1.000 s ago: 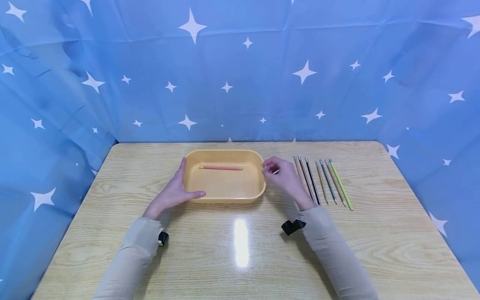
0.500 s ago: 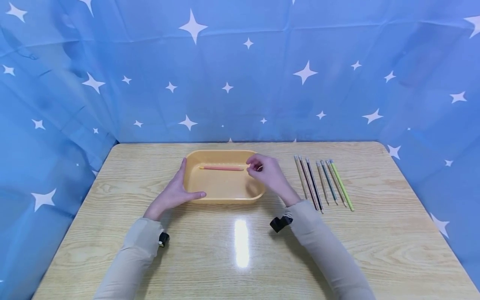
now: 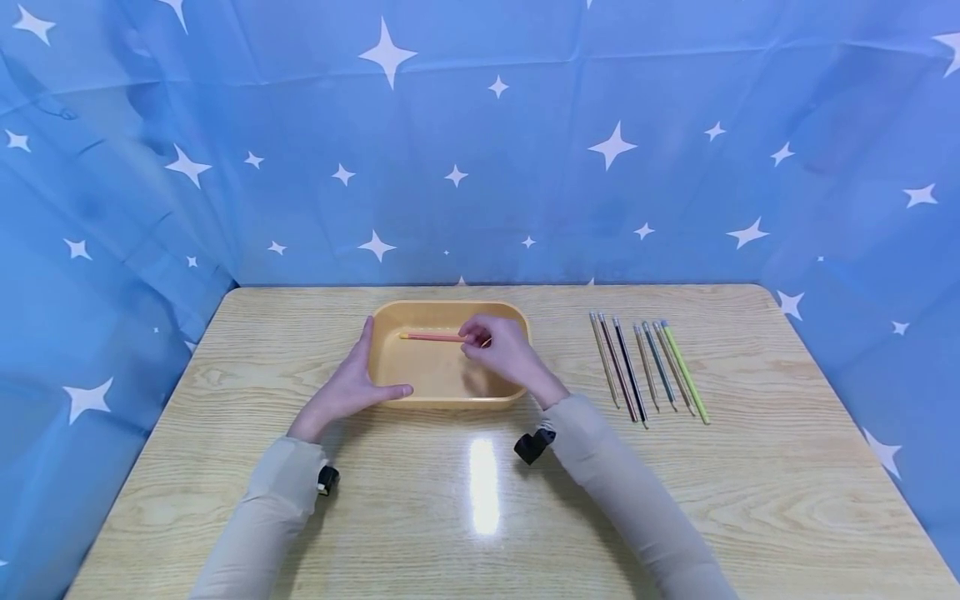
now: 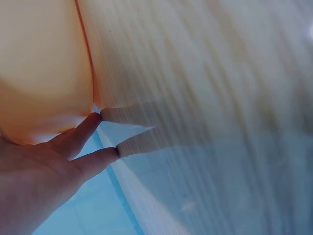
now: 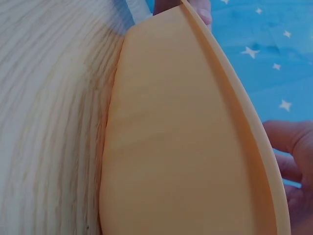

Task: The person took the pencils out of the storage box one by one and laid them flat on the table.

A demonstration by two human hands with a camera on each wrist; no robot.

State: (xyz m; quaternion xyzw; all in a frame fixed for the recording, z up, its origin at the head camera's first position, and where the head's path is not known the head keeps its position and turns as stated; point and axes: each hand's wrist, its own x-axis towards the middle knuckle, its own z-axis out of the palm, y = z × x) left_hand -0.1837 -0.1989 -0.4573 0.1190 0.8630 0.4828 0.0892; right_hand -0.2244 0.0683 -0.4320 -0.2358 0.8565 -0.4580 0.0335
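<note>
A shallow yellow-orange plastic tray stands on the table with one pink pencil lying inside it. My left hand rests against the tray's left end, its thumb along the near side. Straight fingers touch the tabletop beside the tray wall in the left wrist view. Inside the tray's right half, my right hand has its loosely bent fingers at the pencil's right end, hiding that end. No grip on the pencil is visible. The right wrist view shows my right hand partly behind the tray's rim.
Right of the tray, several pencils lie roughly side by side on the light wooden table; a bright green pencil is the rightmost. A blue star-patterned cloth stands behind and beside the table.
My right hand has moved left from the tray's right rim, over the tray, to the pink pencil's right end. The left hand, tray and pencils have stayed in place.
</note>
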